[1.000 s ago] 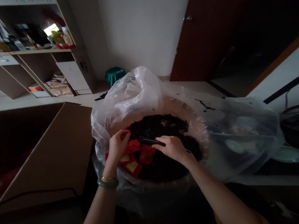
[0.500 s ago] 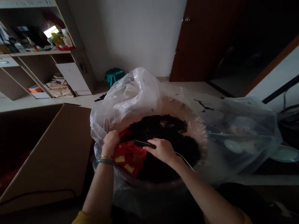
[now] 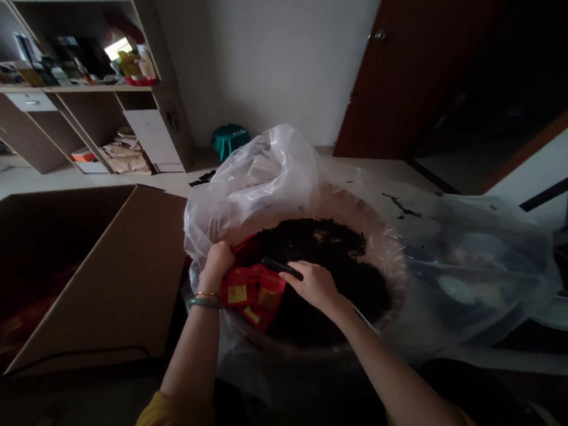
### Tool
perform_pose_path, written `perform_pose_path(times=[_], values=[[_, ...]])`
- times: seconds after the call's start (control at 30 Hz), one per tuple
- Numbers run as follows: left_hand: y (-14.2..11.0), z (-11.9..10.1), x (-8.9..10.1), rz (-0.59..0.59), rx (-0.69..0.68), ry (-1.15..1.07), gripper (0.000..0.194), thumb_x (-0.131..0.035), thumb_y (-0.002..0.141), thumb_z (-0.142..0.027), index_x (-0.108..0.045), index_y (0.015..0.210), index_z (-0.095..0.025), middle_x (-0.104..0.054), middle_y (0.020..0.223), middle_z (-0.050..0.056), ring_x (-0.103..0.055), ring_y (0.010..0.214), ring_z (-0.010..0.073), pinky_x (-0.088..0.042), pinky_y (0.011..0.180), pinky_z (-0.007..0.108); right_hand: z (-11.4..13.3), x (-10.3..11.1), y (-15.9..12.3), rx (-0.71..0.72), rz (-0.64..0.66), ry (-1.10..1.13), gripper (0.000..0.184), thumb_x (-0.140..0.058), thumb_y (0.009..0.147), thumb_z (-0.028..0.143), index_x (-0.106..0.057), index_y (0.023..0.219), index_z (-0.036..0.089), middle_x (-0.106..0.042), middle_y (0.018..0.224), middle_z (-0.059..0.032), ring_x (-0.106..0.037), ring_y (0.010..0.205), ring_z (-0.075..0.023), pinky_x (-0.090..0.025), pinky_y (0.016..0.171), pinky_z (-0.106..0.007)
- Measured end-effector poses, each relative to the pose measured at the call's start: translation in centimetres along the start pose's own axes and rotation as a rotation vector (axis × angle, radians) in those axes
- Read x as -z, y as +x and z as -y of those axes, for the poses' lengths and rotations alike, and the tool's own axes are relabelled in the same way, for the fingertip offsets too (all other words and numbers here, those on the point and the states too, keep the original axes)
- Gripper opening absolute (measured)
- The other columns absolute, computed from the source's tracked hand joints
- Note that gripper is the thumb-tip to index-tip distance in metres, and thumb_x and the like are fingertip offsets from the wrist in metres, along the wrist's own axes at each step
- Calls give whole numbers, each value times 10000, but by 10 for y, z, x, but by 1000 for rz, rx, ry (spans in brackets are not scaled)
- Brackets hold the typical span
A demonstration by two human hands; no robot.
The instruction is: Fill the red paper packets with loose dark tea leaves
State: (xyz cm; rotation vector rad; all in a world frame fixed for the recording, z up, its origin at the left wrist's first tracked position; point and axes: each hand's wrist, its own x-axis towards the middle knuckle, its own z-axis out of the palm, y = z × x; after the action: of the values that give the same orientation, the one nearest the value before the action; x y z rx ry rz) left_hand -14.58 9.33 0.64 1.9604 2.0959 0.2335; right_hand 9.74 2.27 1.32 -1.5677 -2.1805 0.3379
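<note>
My left hand [image 3: 219, 258] is closed at the left side of a round, plastic-lined basin [image 3: 392, 269], its fingers pinched at the edge of a red packet [image 3: 247, 243]. The fingertips are partly hidden. In my right hand [image 3: 315, 285] is a slim black bar-shaped tool [image 3: 280, 267], its tip pointing left over more red packets [image 3: 238, 291] with yellow labels. A thin white cord [image 3: 367, 317] runs near my right wrist. Dark, loose, crumbly material [image 3: 312, 250] fills much of the basin beside the packets.
Clear plastic sheeting [image 3: 279, 160] bunches up behind the basin and spreads right over some dishes [image 3: 457, 289]. An open cardboard box [image 3: 119, 276] stands close on the left, with red items inside. Farther back are a shelf unit [image 3: 150, 135], a green-covered stool [image 3: 229, 140] and a brown door [image 3: 377, 83].
The whole view has shifted, so the scene sits a little farther right. Both hands keep nearly the same places at the basin, and the black tool stays over the red packets.
</note>
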Motion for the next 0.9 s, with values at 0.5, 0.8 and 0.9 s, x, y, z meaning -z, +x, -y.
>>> perform_pose_path(times=[0.5,0.8,0.9], values=[[-13,-9,14,-93,-34,-55,286,-552,820,-345,-758,919,-172,-739,912,128,-662,890,261,-453,777,289,-47,17,-3,-221,-122,145,473,-524,820,601,-684,1053,221,-745,907,-82,-705,838,-258,-521,689,-313],[-49,-66,-3,147,-464,-223,124,-664,726,-246,-770,779,-208,-750,778,44,-644,707,185,-431,696,245,-84,10,-18,-336,-148,-147,511,-537,830,569,-643,1132,171,-724,1004,-130,-684,908,-285,-493,715,-331],[-54,-70,-11,190,-451,-256,142,-627,729,-179,-764,764,-186,-746,761,42,-645,686,169,-431,668,238,-82,1,-19,-313,-144,-177,474,-551,827,560,-642,1119,198,-720,986,-97,-670,874,-253,-465,686,-304]])
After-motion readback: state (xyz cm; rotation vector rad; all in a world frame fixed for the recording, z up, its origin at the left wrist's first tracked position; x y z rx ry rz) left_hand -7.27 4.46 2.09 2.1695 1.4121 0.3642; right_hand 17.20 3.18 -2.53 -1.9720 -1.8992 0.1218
